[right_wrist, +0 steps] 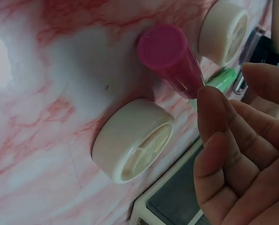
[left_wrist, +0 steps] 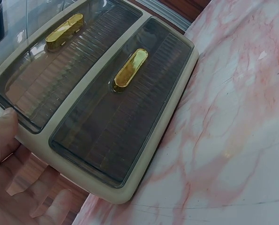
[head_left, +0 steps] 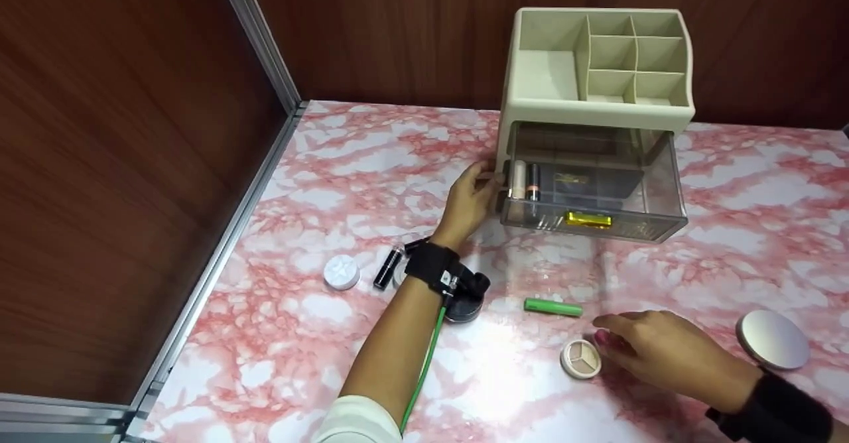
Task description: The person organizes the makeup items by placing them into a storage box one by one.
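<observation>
My left hand [head_left: 472, 197] rests at the left side of a cream cosmetics organizer [head_left: 600, 115]. In the left wrist view its thumb [left_wrist: 8, 119] touches the front frame while the fingers are loosely extended beside it. The organizer's clear upper drawer [head_left: 597, 227] is pulled out, holding lipstick-like tubes [head_left: 532, 181] and a dark box [head_left: 597, 184]. My right hand [head_left: 670, 353] pinches a pink tube [right_wrist: 169, 56] at its fingertips, low over the table, with the contact partly hidden. Close by are a three-section powder pot [head_left: 582, 359] and a green tube [head_left: 553, 307].
A white lidded jar [head_left: 341, 272] and a black lipstick tube [head_left: 389, 267] lie left of the left forearm. Beneath that wrist is a dark round container [head_left: 463, 309], partly covered. A pale round compact [head_left: 774, 339] sits at right. Wood panels [head_left: 398, 38] bound the table.
</observation>
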`<state>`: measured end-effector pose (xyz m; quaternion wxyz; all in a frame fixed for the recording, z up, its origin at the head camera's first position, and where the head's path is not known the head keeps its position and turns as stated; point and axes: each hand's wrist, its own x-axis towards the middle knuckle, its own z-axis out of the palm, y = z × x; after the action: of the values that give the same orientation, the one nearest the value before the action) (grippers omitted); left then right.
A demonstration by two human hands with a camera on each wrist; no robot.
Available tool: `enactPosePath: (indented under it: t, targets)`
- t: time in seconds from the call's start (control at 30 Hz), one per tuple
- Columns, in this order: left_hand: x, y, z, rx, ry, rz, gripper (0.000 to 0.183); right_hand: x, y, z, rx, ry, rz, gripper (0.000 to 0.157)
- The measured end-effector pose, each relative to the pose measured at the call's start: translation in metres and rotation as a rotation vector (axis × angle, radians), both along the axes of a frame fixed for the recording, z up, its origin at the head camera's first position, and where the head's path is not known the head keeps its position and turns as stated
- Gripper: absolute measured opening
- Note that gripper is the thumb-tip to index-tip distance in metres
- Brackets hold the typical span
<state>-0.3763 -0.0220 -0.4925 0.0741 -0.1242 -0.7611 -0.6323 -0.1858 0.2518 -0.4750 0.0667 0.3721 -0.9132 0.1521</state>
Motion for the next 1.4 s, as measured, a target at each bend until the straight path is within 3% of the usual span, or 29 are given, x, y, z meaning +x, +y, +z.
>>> enactPosePath:
  t: [0.4, 0.97, 1.17, 1.4]
  targets:
    - [-0.001, 0.000, -0.001, -0.002, 0.011, -0.005, 0.025, -0.002, 0.004, -0.008, 0.031, 0.050, -0.033, 0.020]
    - [0.001, -0.002, 0.000, -0.011, 0.035, -0.002, 0.025, -0.003, 0.003, -0.015, 0.056, 0.019, 0.042, 0.022]
    - [0.000, -0.001, 0.001, -0.012, 0.037, 0.000, 0.025, -0.002, 0.004, -0.010, 0.020, 0.020, 0.038, 0.020]
    - [0.001, -0.001, 0.001, 0.001, 0.027, -0.009, 0.026, -0.002, 0.003, 0.005, 0.053, -0.034, 0.038, 0.025]
